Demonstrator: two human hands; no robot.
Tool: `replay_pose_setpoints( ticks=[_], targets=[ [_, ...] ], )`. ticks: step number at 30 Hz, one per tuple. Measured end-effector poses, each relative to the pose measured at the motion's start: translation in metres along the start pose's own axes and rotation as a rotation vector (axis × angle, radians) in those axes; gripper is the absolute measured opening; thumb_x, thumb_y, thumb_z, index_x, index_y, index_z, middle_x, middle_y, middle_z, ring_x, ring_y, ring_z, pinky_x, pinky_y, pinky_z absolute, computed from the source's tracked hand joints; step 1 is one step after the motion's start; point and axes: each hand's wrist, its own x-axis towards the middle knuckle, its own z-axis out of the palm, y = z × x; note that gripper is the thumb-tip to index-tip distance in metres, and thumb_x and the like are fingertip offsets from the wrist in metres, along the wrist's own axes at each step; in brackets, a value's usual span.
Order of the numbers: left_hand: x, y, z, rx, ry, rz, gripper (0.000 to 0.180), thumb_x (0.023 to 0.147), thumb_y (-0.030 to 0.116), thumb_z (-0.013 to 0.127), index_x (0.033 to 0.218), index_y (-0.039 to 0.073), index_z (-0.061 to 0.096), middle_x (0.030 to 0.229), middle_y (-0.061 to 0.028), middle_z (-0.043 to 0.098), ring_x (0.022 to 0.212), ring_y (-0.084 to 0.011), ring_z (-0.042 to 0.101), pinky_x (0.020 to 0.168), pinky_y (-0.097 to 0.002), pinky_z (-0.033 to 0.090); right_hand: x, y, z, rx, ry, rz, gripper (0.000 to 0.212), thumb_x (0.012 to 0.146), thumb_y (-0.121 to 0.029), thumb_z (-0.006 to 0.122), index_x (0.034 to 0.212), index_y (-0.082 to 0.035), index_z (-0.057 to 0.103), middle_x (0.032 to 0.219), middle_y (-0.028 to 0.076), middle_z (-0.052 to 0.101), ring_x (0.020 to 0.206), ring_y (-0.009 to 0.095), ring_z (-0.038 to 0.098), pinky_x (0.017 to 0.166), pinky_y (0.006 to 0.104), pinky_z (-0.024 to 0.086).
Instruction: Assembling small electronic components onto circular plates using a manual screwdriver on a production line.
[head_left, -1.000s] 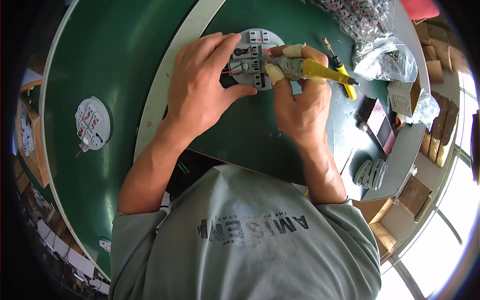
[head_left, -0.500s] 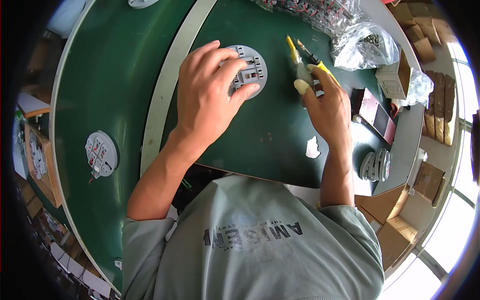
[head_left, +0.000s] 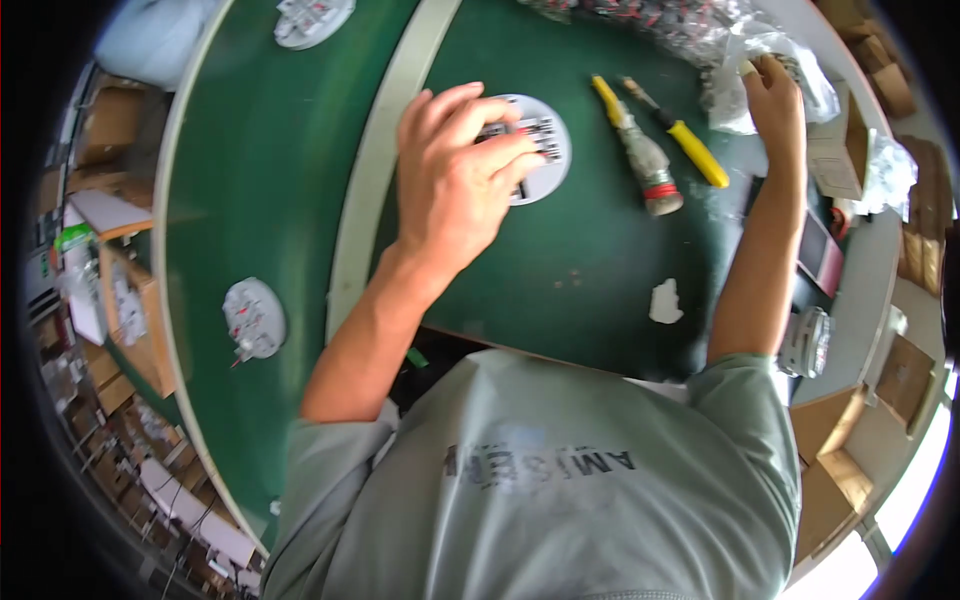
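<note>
My left hand (head_left: 455, 165) lies over a round pale plate (head_left: 552, 182) fitted with small electronic parts. Its fingers are bent onto the plate, thumb and forefinger close together near the middle, and cover much of the parts. At the far right my right hand (head_left: 776, 105) reaches to a clear plastic bag (head_left: 728, 105) of small parts. A pale cover sits on one of its fingertips. The fingers are bunched and partly hidden, so what they pinch cannot be made out. Between the hands lie a yellow-tipped tool with a cloudy wrapped body (head_left: 643, 155) and a yellow-handled tool (head_left: 698, 155).
Similar round plates lie on the green surface at left, one mid-left (head_left: 254, 318) and one far (head_left: 313, 20). A light strip (head_left: 365, 195) divides the green surfaces. A white scrap (head_left: 664, 301), stacked round pieces (head_left: 805, 342) and an open carton (head_left: 838, 150) are at right.
My right hand has left the yellow-tipped tool and moved far and right to the plastic bag. My left hand stays on the round plate. The whole view has shifted a little.
</note>
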Motion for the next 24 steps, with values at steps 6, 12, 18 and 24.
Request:
replay_pose_setpoints(
  ticks=[6,12,18,24],
  targets=[
    [-0.027,-0.007,-0.013,-0.176,0.104,-0.229,0.065,0.072,0.025,0.097,0.131,0.012,0.072,0.143,-0.0095,0.062,0.128,-0.0352,0.059,0.116,-0.0544,0.039,0.013,-0.027,0.039,-0.279,-0.175,0.008,0.038,0.096,-0.031,0.07,0.121,-0.004,0.077,0.111,0.021,0.079,0.106,0.04,0.074,0.094,0.0452,0.056],
    [-0.014,-0.004,-0.022,-0.031,-0.042,-0.196,0.09,0.063,0.023,0.102,0.143,0.008,0.064,0.149,-0.012,0.058,0.131,-0.0353,0.059,0.114,-0.0501,0.045,-0.01,-0.03,0.052,0.022,0.239,0.145,0.037,0.094,-0.032,0.072,0.119,-0.006,0.079,0.108,0.018,0.081,0.105,0.035,0.076,0.094,0.0422,0.057],
    [-0.009,-0.03,-0.023,-0.087,-0.17,-0.064,0.074,0.073,0.031,0.097,0.136,0.005,0.069,0.136,-0.0153,0.065,0.115,-0.0307,0.067,0.097,-0.0441,0.056,-0.005,-0.044,0.051,0.176,0.287,0.176,0.037,0.093,-0.029,0.075,0.121,-0.005,0.079,0.109,0.015,0.082,0.102,0.028,0.078,0.094,0.0381,0.058],
    [-0.013,-0.032,-0.035,-0.619,-0.036,-0.431,0.045,0.099,0.042,0.078,0.117,0.0,0.075,0.097,-0.0111,0.073,0.081,-0.0192,0.072,0.068,-0.034,0.057,0.001,-0.017,0.062,0.428,0.457,0.147,0.036,0.094,-0.017,0.075,0.122,0.006,0.075,0.11,0.014,0.081,0.097,0.022,0.077,0.093,0.0325,0.058]
  ],
)
